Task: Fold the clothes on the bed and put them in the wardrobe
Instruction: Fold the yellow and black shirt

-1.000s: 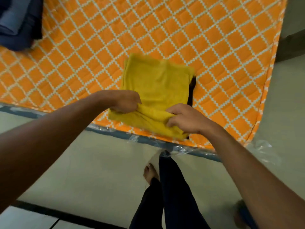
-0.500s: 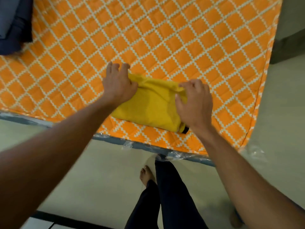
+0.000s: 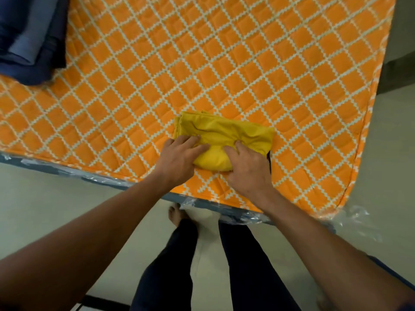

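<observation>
Yellow cloth (image 3: 226, 133) folded, soft creased rectangle, quilted orange bed (image 3: 224, 63), left hand (image 3: 179, 159) pressing flat-fingered, right hand (image 3: 248, 168) curled, gripping cloth

Both arms stretched forward, left hand (image 3: 179, 158) flat palm-down, fingers straight, right hand (image 3: 249, 169) palm-down, fingers bent
</observation>
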